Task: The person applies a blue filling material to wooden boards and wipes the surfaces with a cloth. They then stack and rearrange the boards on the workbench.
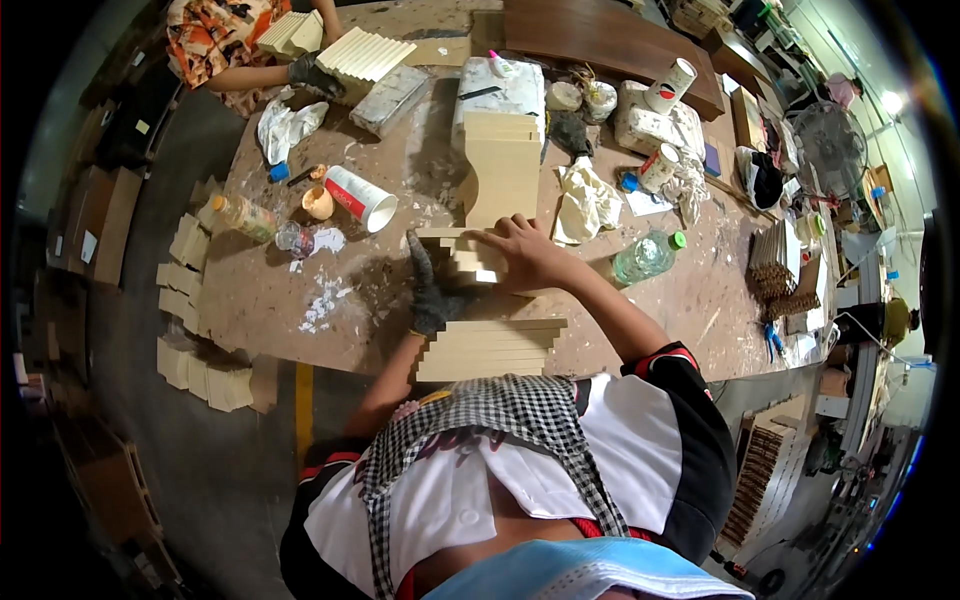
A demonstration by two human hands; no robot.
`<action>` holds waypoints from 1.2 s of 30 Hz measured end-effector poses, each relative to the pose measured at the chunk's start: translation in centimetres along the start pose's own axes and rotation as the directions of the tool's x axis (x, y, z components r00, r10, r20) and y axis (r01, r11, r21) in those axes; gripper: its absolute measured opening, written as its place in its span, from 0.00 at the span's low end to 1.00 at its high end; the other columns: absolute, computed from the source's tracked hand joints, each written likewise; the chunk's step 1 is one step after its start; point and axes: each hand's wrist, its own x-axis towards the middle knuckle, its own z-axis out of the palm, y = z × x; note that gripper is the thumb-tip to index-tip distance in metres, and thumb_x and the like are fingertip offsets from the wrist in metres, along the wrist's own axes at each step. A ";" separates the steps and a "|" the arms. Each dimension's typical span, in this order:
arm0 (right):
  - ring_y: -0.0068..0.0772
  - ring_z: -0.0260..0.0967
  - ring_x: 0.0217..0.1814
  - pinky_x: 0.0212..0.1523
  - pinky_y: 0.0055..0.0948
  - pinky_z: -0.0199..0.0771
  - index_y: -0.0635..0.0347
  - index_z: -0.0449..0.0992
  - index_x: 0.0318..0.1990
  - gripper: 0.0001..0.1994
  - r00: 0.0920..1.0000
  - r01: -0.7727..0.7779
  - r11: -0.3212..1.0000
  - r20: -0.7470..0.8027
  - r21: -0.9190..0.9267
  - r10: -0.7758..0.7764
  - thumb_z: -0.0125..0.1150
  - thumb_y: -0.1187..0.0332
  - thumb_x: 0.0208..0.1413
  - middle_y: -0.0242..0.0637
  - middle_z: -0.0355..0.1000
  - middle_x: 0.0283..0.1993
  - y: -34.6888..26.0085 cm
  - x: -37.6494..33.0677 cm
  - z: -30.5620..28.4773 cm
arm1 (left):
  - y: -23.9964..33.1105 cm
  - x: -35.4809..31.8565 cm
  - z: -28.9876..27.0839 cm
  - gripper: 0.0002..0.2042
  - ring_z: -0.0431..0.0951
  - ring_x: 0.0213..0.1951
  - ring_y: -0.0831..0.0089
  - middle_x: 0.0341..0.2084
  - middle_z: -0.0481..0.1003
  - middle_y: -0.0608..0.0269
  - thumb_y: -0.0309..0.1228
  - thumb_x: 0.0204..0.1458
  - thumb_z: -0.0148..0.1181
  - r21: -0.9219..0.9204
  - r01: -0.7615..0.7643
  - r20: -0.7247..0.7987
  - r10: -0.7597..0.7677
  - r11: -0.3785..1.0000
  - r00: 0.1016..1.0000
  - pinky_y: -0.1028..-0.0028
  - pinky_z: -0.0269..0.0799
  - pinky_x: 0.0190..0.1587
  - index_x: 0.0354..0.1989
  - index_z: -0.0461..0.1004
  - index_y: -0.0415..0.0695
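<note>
Between my hands is a small stack of pale beige board pieces [462,256], their edges stepped. My left hand [430,295], in a dark grey glove, grips the stack's left side with the thumb pointing up. My bare right hand [535,255] holds it from the right, fingers bent over the top; some fingertips are hidden. Just beyond lies a stepped row of larger beige boards [505,180] with a curved left edge, resting against a white wrapped block [515,82]. Close to my body sits another stepped stack of beige boards [490,350].
Left on the table [270,320] are a paper cup [362,200], a yellowish bottle [243,217] and a small clear bottle [294,240]. At right stand a green-capped bottle [648,257] and a white cloth [587,200]. Across the table, a gloved co-worker's hand [315,75] holds similar boards.
</note>
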 end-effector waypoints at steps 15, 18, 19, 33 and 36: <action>0.37 0.69 0.60 0.58 0.35 0.71 0.68 0.67 0.62 0.41 0.869 -0.198 0.177 0.089 0.964 0.487 0.77 0.50 0.46 0.47 0.71 0.58 18.6 8.6 6.0 | -2.2 1.6 -8.5 0.45 0.62 0.55 0.64 0.55 0.62 0.58 0.53 0.47 0.64 0.809 -0.479 0.373 0.332 0.341 0.866 0.66 0.62 0.57 0.69 0.50 0.43; 0.33 0.73 0.55 0.58 0.33 0.71 0.67 0.71 0.59 0.37 0.904 -0.044 0.112 -0.008 0.993 0.428 0.80 0.58 0.44 0.42 0.76 0.53 17.3 9.4 5.8 | -2.3 1.6 -9.2 0.46 0.61 0.58 0.64 0.57 0.61 0.58 0.51 0.46 0.66 0.822 -0.479 0.378 0.334 0.307 0.863 0.66 0.61 0.59 0.70 0.49 0.43; 0.31 0.73 0.55 0.59 0.32 0.70 0.67 0.71 0.58 0.36 0.905 -0.036 0.139 -0.027 0.990 0.426 0.81 0.62 0.43 0.39 0.76 0.53 16.9 9.6 5.2 | -2.4 1.7 -9.3 0.47 0.60 0.58 0.63 0.58 0.61 0.58 0.50 0.46 0.67 0.824 -0.478 0.377 0.335 0.304 0.863 0.65 0.60 0.60 0.70 0.48 0.42; 0.55 0.69 0.51 0.53 0.44 0.70 0.59 0.71 0.53 0.39 0.907 -0.193 0.978 -0.365 0.083 0.210 0.81 0.58 0.28 0.46 0.74 0.48 13.8 12.9 -5.2 | -3.1 1.8 -10.9 0.55 0.56 0.69 0.62 0.68 0.56 0.56 0.38 0.45 0.76 0.848 -0.490 0.414 0.324 0.201 0.851 0.63 0.54 0.71 0.75 0.40 0.42; 0.51 0.68 0.49 0.52 0.41 0.72 0.57 0.72 0.51 0.36 0.874 -0.205 0.975 -0.464 -0.082 0.145 0.79 0.61 0.29 0.41 0.73 0.46 10.8 12.3 -5.7 | -2.6 1.2 -10.8 0.55 0.56 0.69 0.62 0.68 0.56 0.57 0.38 0.45 0.77 0.860 -0.458 0.378 0.323 0.223 0.867 0.63 0.54 0.71 0.75 0.40 0.42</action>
